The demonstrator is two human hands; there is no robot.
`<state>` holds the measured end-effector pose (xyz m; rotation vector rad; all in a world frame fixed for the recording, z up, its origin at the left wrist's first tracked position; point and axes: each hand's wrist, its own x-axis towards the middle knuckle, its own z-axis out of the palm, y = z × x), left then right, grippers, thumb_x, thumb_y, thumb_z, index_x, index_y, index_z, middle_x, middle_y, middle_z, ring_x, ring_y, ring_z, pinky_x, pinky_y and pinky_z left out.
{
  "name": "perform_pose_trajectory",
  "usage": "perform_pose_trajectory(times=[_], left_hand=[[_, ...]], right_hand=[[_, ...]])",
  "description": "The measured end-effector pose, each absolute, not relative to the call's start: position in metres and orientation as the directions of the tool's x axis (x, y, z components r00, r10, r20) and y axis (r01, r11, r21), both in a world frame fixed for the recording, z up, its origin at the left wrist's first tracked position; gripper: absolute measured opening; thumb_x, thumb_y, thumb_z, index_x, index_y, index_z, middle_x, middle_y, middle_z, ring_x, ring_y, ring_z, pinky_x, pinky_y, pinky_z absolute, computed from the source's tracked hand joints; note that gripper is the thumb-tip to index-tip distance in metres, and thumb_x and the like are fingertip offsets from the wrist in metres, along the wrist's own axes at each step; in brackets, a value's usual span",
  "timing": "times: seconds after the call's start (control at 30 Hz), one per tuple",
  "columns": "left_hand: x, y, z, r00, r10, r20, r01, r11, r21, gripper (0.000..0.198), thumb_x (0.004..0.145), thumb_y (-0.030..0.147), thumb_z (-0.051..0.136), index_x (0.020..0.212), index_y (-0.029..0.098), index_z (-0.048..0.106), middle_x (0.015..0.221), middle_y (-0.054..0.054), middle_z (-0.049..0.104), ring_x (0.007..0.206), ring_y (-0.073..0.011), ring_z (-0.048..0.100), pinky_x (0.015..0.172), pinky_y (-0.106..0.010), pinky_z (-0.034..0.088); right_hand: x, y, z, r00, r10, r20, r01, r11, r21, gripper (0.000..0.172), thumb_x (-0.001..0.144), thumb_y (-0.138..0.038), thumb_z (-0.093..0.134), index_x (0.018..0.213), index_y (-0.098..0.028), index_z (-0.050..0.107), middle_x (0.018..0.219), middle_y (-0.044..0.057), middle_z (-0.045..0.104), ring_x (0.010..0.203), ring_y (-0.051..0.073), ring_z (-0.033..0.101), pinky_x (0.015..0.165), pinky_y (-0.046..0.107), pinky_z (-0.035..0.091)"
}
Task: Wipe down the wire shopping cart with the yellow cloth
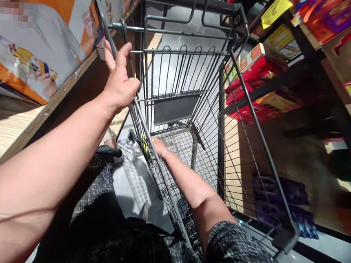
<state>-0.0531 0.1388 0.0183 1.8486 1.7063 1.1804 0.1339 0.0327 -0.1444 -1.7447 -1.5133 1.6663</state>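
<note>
I look down into a grey wire shopping cart (pixel 225 123). My left hand (pixel 118 81) sits on the cart's left top rail, thumb and fingers curled loosely round it. My right hand (pixel 158 145) reaches deep inside the basket, low against the left wire wall, with a thin bracelet on its wrist. Its fingers are closed around a small yellow and black thing (pixel 144 144) that the wires partly hide. A folded child-seat flap (pixel 175 107) hangs at the cart's far end.
Shelves on the right hold red and yellow boxes (pixel 259 85), with dark purple packs (pixel 280 198) low by the floor. On the left is a wooden shelf edge (pixel 55 100) with an orange printed box (pixel 33 37). Grey floor runs ahead.
</note>
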Motion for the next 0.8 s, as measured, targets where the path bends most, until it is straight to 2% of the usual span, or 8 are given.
perform_pose_trajectory(times=[0.13, 0.2, 0.27, 0.37, 0.47, 0.6, 0.7, 0.8], left_hand=[[-0.053, 0.138, 0.024, -0.127, 0.890, 0.438, 0.765, -0.194, 0.615, 0.101, 0.068, 0.033, 0.061, 0.155, 0.030, 0.011, 0.157, 0.023, -0.036, 0.153, -0.0246, -0.023, 0.127, -0.034, -0.011], [-0.047, 0.130, 0.036, -0.090, 0.855, 0.511, 0.820, -0.227, 0.526, 0.099, 0.071, 0.038, 0.063, 0.156, 0.032, 0.012, 0.160, 0.024, -0.029, 0.153, -0.0247, -0.021, 0.127, -0.036, -0.012], [-0.036, 0.116, 0.052, 0.019, 0.859, 0.512, 0.810, -0.313, 0.495, 0.091, 0.077, 0.044, 0.060, 0.157, 0.032, 0.018, 0.167, 0.019, -0.011, 0.155, -0.0253, -0.015, 0.128, -0.041, -0.010], [-0.017, 0.096, 0.069, 0.227, 0.869, 0.439, 0.733, -0.449, 0.510, 0.082, 0.082, 0.054, 0.052, 0.156, 0.028, 0.028, 0.168, 0.007, 0.017, 0.157, -0.0249, 0.003, 0.128, -0.047, 0.002], [-0.006, 0.087, 0.071, 0.312, 0.878, 0.364, 0.696, -0.472, 0.541, 0.077, 0.080, 0.063, 0.048, 0.151, 0.035, 0.039, 0.159, 0.011, 0.038, 0.156, -0.0243, 0.009, 0.128, -0.048, -0.001], [-0.006, 0.088, 0.064, 0.293, 0.886, 0.359, 0.691, -0.456, 0.561, 0.080, 0.075, 0.066, 0.048, 0.149, 0.036, 0.043, 0.156, 0.015, 0.041, 0.156, -0.0207, -0.006, 0.129, -0.045, -0.001], [-0.006, 0.087, 0.065, 0.271, 0.882, 0.386, 0.715, -0.453, 0.532, 0.076, 0.076, 0.062, 0.051, 0.148, 0.037, 0.045, 0.154, 0.011, 0.046, 0.156, -0.0241, 0.008, 0.128, -0.047, 0.004], [-0.004, 0.083, 0.069, 0.268, 0.873, 0.408, 0.763, -0.451, 0.464, 0.072, 0.078, 0.054, 0.054, 0.145, 0.031, 0.050, 0.150, 0.001, 0.052, 0.149, -0.0308, 0.031, 0.125, -0.053, 0.015]], right_hand=[[0.147, 0.054, -0.062, -0.376, 0.881, -0.285, 0.110, -0.263, -0.958, 0.047, 0.075, -0.023, 0.063, 0.121, -0.025, 0.066, 0.096, -0.004, 0.070, 0.081, 0.013, 0.061, 0.075, 0.023, 0.052], [0.153, 0.060, -0.029, -0.392, 0.914, -0.107, -0.024, -0.126, -0.992, 0.057, 0.072, -0.024, 0.066, 0.129, -0.028, 0.061, 0.108, -0.004, 0.069, 0.092, 0.015, 0.061, 0.083, 0.025, 0.053], [0.153, 0.057, -0.021, -0.363, 0.931, -0.019, -0.021, -0.029, -0.999, 0.060, 0.074, -0.026, 0.067, 0.133, -0.029, 0.057, 0.115, -0.003, 0.067, 0.100, 0.016, 0.060, 0.088, 0.027, 0.052], [0.145, 0.038, -0.063, -0.321, 0.940, -0.113, 0.236, -0.036, -0.971, 0.050, 0.081, -0.025, 0.062, 0.131, -0.026, 0.058, 0.111, -0.002, 0.067, 0.099, 0.016, 0.060, 0.089, 0.027, 0.052], [0.148, 0.009, -0.132, -0.235, 0.891, -0.389, 0.719, -0.110, -0.687, 0.041, 0.087, -0.019, 0.053, 0.127, -0.026, 0.062, 0.111, 0.000, 0.066, 0.099, 0.017, 0.060, 0.091, 0.028, 0.050], [0.188, -0.019, -0.182, -0.196, 0.886, -0.420, 0.860, -0.050, -0.507, 0.051, 0.084, -0.009, 0.057, 0.130, -0.029, 0.066, 0.133, 0.009, 0.057, 0.117, 0.027, 0.051, 0.100, 0.036, 0.044], [0.241, -0.011, -0.177, -0.153, 0.894, -0.422, 0.977, 0.073, -0.200, 0.056, 0.094, -0.011, 0.045, 0.143, -0.036, 0.054, 0.147, 0.008, 0.046, 0.122, 0.027, 0.044, 0.100, 0.036, 0.042], [0.294, 0.016, -0.155, -0.071, 0.893, -0.445, 0.989, 0.119, 0.082, 0.054, 0.096, -0.012, 0.041, 0.146, -0.029, 0.052, 0.144, 0.015, 0.047, 0.120, 0.029, 0.045, 0.096, 0.040, 0.043]])
